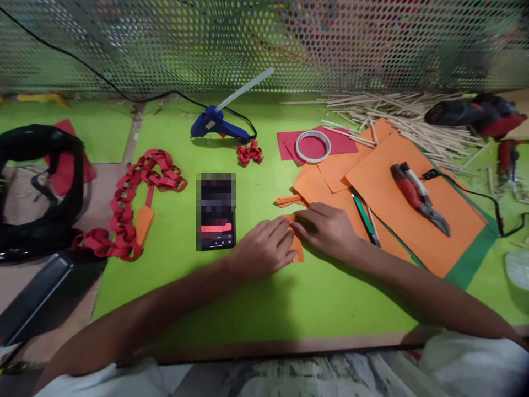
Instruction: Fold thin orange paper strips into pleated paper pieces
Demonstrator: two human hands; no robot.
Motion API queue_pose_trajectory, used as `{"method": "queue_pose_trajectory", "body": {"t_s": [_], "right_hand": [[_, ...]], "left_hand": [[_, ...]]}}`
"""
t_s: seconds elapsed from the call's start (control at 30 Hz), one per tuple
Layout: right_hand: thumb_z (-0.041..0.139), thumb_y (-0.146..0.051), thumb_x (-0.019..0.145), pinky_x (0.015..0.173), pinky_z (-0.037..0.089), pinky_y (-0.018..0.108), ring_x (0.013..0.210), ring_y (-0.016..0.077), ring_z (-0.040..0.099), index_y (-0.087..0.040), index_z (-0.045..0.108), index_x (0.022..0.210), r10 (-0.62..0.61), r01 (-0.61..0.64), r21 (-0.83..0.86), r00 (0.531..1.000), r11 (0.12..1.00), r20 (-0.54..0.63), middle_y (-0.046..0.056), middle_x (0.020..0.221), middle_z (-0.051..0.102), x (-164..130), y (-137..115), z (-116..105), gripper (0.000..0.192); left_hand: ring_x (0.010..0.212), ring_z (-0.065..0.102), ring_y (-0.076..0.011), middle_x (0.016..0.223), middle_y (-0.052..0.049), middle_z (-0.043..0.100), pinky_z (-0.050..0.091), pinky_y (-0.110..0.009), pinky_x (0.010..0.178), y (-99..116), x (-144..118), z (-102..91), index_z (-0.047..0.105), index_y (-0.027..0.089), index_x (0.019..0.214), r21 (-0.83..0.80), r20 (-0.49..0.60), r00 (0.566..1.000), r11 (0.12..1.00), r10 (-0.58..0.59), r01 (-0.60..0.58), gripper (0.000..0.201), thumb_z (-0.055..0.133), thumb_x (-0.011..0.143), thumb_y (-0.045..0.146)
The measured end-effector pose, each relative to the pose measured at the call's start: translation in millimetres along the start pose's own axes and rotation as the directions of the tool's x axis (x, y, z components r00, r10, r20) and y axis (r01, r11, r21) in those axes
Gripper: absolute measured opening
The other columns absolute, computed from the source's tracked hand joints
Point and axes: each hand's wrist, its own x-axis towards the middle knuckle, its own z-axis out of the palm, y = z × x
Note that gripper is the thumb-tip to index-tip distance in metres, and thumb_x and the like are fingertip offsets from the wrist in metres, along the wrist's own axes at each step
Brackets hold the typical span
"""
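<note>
Both hands, left [264, 247] and right [326, 226], pinched the orange paper strip [297, 251] against the worktop [231, 298]; firm, even pressure would crease it cleanly.

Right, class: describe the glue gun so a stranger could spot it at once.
Start at the green mat and look to its far edge, below the mesh wall. The glue gun lies there: the only blue thing, with a pale stick jutting from its back.

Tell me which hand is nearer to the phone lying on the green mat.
Left. The left hand rests just to the right of the phone, pressing on the orange paper strip. The right hand lies farther right, beyond the left hand, on the same strip.
</note>
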Motion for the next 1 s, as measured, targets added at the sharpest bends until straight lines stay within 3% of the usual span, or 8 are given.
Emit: {"method": "queue_pose_trajectory", "body": {"t_s": [0.43,0.7,1.0], "right_hand": [[0.06,-0.032,0.097,0.06,0.036,0.03,0.061,0.0119,0.055,-0.015,0.073,0.092,-0.174,0.163,-0.101,0.978,0.981,-0.114,0.002,0.071,0.065,-1.5,0.0,3.2,0.022],[0.057,-0.034,0.099,0.062,0.039,0.032,0.065,0.0133,0.059,-0.018,0.072,0.097,-0.139,0.135,-0.123,0.99,0.983,-0.025,0.003,0.076,0.069,-4.4,2.1,6.2,0.023],[0.057,-0.028,0.098,0.059,0.037,0.032,0.063,0.0138,0.054,-0.015,0.07,0.106,-0.319,0.289,-0.268,0.945,0.919,-0.074,0.001,0.07,0.065,-6.2,6.4,4.9,0.02]], "left_hand": [[0.111,0.067,-0.0339,0.119,-0.024,0.069,0.056,-0.043,0.085,-1.6,1.9,-3.0,0.064,0.0,0.118,0.024,0.043,0.999,1.0,0.0,-0.001,0.048,0.054,0.098,0.043],[0.116,0.063,-0.0351,0.125,-0.024,0.066,0.054,-0.045,0.088,-5.0,0.9,-2.1,0.064,0.004,0.116,-0.005,0.091,0.996,1.0,0.011,-0.01,0.045,0.05,0.099,0.043],[0.113,0.062,-0.0357,0.122,-0.024,0.066,0.054,-0.046,0.086,-8.3,2.6,-4.1,0.064,0.004,0.115,-0.028,0.146,0.989,0.999,0.034,-0.03,0.044,0.05,0.099,0.042]]}}
